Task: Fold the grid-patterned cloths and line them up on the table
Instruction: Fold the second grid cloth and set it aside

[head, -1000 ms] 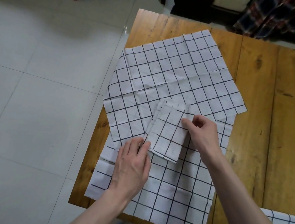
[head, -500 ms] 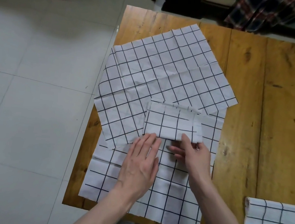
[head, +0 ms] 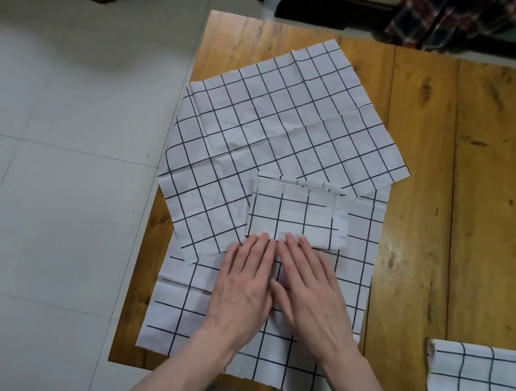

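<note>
Hands, left (head: 244, 286) and right (head: 309, 294), flat, grip apart, fingertips touching folded cloth's (head: 298, 213) near edge.

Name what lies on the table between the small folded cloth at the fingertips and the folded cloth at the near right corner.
In the head view, between the small folded cloth and the corner cloth: an unfolded cloth's right edge, then bare table.

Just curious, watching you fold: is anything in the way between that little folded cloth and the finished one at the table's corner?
Nothing visible: between the small folded cloth and the finished folded cloth lies only flat cloth and bare wooden table.
</note>
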